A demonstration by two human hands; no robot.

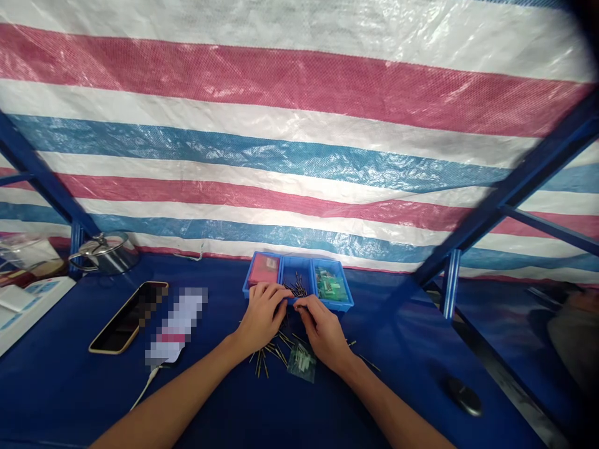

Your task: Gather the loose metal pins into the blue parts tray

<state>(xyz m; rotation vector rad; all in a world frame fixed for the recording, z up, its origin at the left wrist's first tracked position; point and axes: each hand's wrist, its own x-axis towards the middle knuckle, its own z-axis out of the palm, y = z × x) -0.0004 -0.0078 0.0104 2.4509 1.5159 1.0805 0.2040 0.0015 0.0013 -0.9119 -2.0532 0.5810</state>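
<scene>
My left hand point(262, 313) and my right hand point(322, 330) meet fingertip to fingertip just in front of a blue three-part tray point(349, 305). Both hands have their fingers curled in a pinch around something small and dark that I cannot make out. Several thin dark pins point(271, 354) lie scattered on the blue cloth under and behind my hands. A small clear bag point(302, 362) lies among them by my right wrist. The tray's left part holds a red piece point(264, 269), its middle part more dark pins point(296, 287), its right part green pieces point(330, 285).
A phone point(127, 316) lies at the left with a white cable point(146, 385) nearby. A metal lidded pot point(103, 252) and a white box point(21, 305) sit far left. A dark round object point(462, 395) lies at the right. A striped tarp point(299, 143) hangs behind blue frame bars point(505, 193).
</scene>
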